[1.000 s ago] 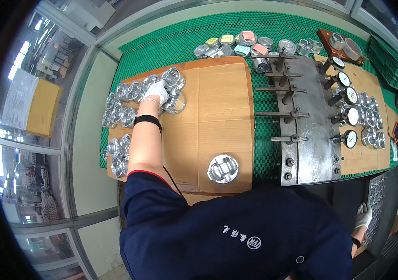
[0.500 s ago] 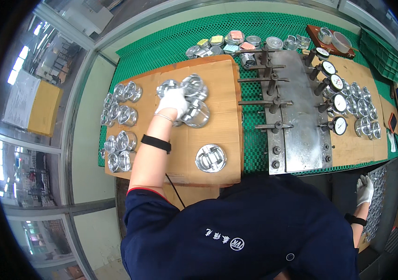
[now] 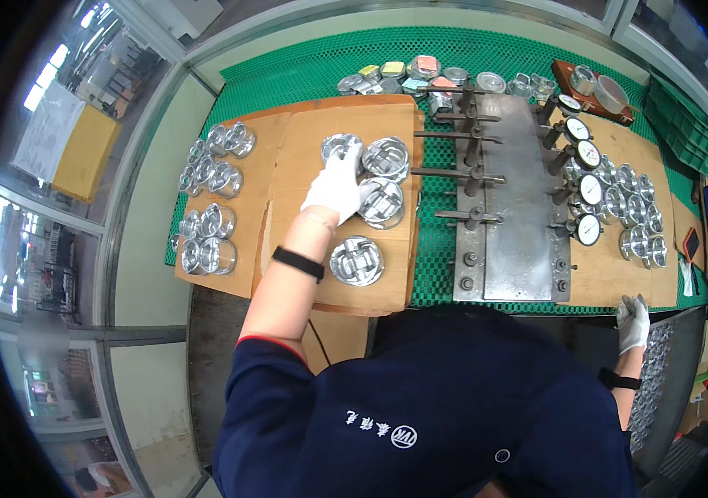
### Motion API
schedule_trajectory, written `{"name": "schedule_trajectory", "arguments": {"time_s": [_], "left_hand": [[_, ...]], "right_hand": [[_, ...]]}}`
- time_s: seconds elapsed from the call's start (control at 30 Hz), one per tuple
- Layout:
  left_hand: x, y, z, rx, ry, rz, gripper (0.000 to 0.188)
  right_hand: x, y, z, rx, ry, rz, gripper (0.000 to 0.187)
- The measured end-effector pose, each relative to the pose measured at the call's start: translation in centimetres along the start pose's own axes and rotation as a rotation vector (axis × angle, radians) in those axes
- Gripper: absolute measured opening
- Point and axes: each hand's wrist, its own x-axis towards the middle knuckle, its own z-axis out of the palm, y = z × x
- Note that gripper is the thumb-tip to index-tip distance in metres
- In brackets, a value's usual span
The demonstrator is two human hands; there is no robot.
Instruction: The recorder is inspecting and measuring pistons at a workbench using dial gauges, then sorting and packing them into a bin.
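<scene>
My left hand [image 3: 335,187], in a white glove, is closed over a cluster of silver metal pistons on the brown cardboard. Its fingers lie on the far-left piston [image 3: 339,144]. Close against the hand are a right piston [image 3: 385,158] and a nearer piston [image 3: 381,204]; what lies beneath the palm is hidden. Another piston [image 3: 356,261] sits apart, toward the front edge. Far to the right, my gloved right hand [image 3: 633,324] is open at the table's front edge, fingers stretched out, holding nothing I can see.
Grouped pistons [image 3: 222,178] line the cardboard's left side. A steel fixture plate [image 3: 516,207] with clamp bars and several dial gauges [image 3: 588,230] stands centre right, with more pistons [image 3: 634,207] beyond. Labelled pistons [image 3: 424,68] and a green crate [image 3: 690,124] are at the back.
The piston cluster has slid right across the cardboard with my left hand. My right hand has come up to the table's front edge. The whole view has shifted slightly.
</scene>
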Motion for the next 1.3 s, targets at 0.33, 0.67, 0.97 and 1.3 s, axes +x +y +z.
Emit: {"name": "schedule_trajectory", "arguments": {"time_s": [0.33,0.67,0.97,1.3], "left_hand": [[-12.2,3.9,-2.9,0.013,-0.053,-0.045,0.032],[-13.3,5.5,5.6,0.027,0.246,-0.247,0.03],[-17.3,8.4,-1.7,-0.438,0.11,-0.392,0.056],[-18.9,10.2,-3.1,-0.435,0.165,-0.303,0.061]], "right_hand": [[-6.3,-12.1,15.0,-0.083,-0.304,-0.24,0.047],[-7.5,-16.3,24.7,-0.032,-0.807,-0.485,0.054],[-12.9,-17.3,29.6,-0.237,-1.057,-0.425,0.057],[-14.6,-16.4,31.1,-0.283,-1.093,-0.47,0.058]]}}
